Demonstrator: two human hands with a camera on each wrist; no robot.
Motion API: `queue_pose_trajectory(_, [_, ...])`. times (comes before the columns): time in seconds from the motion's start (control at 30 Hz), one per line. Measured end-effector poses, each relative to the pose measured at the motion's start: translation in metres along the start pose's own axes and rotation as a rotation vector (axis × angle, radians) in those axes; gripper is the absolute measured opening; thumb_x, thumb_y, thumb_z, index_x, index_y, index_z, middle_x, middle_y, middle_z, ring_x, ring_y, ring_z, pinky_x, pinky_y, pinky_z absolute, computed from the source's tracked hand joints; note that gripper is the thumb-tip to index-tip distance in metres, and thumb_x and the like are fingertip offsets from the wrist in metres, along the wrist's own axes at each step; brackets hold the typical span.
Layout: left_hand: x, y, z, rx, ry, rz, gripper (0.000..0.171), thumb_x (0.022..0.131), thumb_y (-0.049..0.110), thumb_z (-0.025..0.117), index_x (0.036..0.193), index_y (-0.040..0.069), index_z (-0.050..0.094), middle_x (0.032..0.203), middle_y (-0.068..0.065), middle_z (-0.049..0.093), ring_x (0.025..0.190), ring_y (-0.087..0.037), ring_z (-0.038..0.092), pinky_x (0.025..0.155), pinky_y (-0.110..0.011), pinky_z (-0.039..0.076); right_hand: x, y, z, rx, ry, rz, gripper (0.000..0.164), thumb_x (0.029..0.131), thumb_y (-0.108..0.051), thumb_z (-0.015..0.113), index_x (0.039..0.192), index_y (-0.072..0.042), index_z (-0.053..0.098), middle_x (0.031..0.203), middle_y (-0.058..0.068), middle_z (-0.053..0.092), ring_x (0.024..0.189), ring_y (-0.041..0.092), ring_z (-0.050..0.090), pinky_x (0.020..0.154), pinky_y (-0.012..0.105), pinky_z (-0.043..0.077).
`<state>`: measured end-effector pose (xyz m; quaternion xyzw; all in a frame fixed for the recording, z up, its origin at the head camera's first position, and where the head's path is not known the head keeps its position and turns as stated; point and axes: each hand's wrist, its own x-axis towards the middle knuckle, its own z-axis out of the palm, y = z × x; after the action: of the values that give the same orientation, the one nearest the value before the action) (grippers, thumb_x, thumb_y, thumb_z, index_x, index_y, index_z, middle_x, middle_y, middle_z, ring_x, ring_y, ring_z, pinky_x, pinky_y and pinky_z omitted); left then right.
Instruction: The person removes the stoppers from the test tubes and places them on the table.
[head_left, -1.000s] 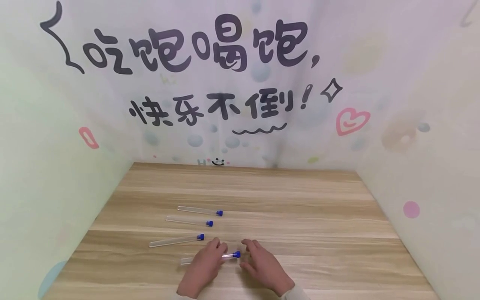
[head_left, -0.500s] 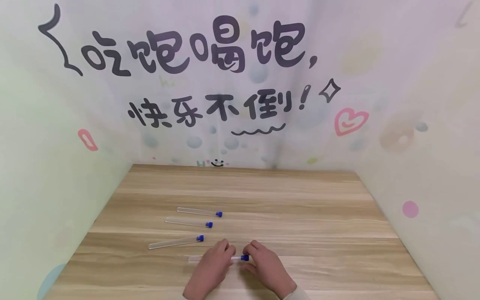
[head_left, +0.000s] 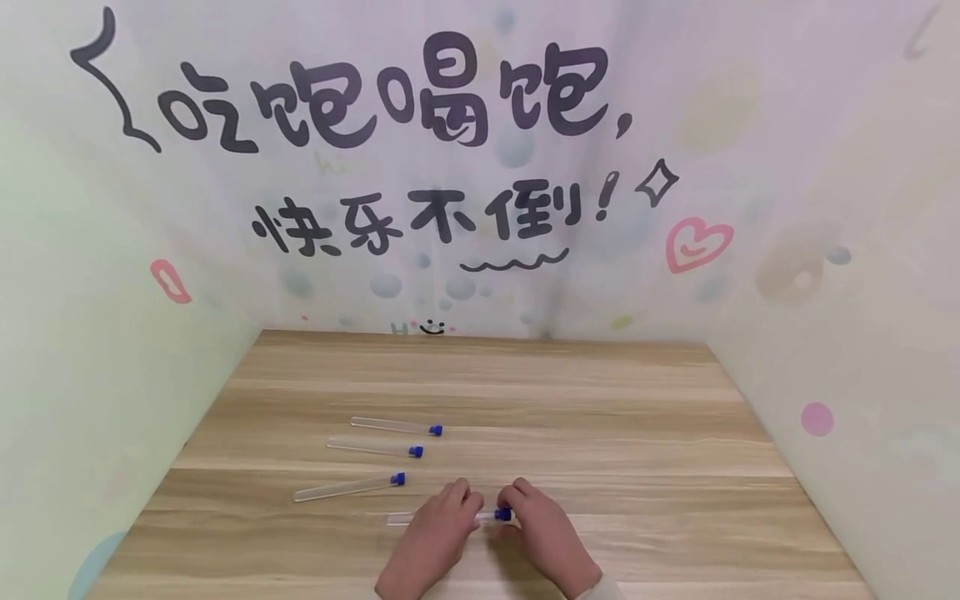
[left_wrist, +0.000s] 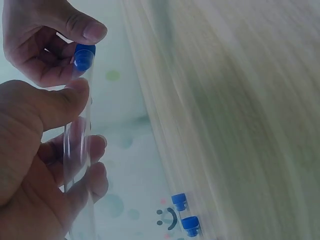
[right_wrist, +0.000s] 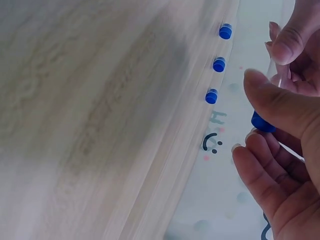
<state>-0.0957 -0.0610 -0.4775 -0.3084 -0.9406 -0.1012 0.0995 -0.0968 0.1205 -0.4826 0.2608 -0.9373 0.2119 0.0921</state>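
My left hand (head_left: 435, 537) grips a clear test tube (left_wrist: 76, 155) around its middle, thumb on one side and fingers on the other. The tube lies roughly sideways low over the table in the head view, its rounded end sticking out to the left of the hand. A blue cap (right_wrist: 262, 123) sits in the tube's right end. My right hand (head_left: 551, 533) has its thumb and curled fingers on this cap, pinching it. Part of the tube is hidden behind the left hand in the head view.
Left of the hands, three capped test tubes lie on the wooden table (head_left: 637, 433): a far one (head_left: 392, 425), a middle one (head_left: 367, 447) and a nearer one (head_left: 345, 488). Their blue caps point right. Printed white walls (head_left: 825, 333) enclose the table's back and sides.
Both hands have shifted a little to the right with the tube. The right hand, earlier apart from the cap with spread fingers, has closed its fingers onto it.
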Motion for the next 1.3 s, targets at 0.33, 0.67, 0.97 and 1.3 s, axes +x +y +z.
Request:
queue_pose_trajectory(0.33, [0.001,0.003,0.0,-0.021,-0.008,0.023,0.016,0.083,0.018,0.072,0.093,0.011,0.06,0.083,0.005,0.045,0.07,-0.005,0.042,0.06,-0.018,0.042,0.0,0.004,-0.003,-0.004,-0.056,0.0,0.023,0.071,-0.01,0.081,0.082,-0.013,0.061,0.079,-0.009,0.054,0.068,-0.002,0.045,0.059,0.016,0.044])
queue_pose_trajectory(0.67, [0.0,0.003,0.006,-0.066,0.004,0.071,0.018,0.081,0.015,0.072,0.091,0.012,0.058,0.084,0.006,0.044,0.074,-0.005,0.043,0.065,-0.018,0.043,-0.001,0.007,-0.007,-0.011,-0.075,-0.058,0.021,0.069,-0.005,0.081,0.077,-0.013,0.063,0.076,-0.009,0.056,0.066,-0.002,0.047,0.059,0.016,0.044])
queue_pose_trajectory(0.97, [-0.002,0.004,0.015,-0.112,-0.061,0.068,0.012,0.087,0.015,0.067,0.094,0.014,0.057,0.085,0.008,0.043,0.075,-0.004,0.04,0.067,-0.017,0.042,-0.003,0.01,-0.008,-0.03,-0.137,-0.083,0.023,0.068,0.0,0.079,0.073,-0.014,0.061,0.074,-0.01,0.055,0.065,-0.002,0.049,0.059,0.015,0.043])
queue_pose_trajectory(1.3, [-0.001,0.004,0.016,-0.06,0.007,0.057,0.014,0.085,0.015,0.068,0.091,0.012,0.056,0.084,0.006,0.044,0.075,-0.006,0.044,0.067,-0.019,0.044,-0.004,0.013,-0.007,0.038,-0.081,-0.028,0.019,0.073,-0.002,0.078,0.076,-0.013,0.062,0.074,-0.008,0.055,0.064,-0.002,0.046,0.057,0.016,0.042])
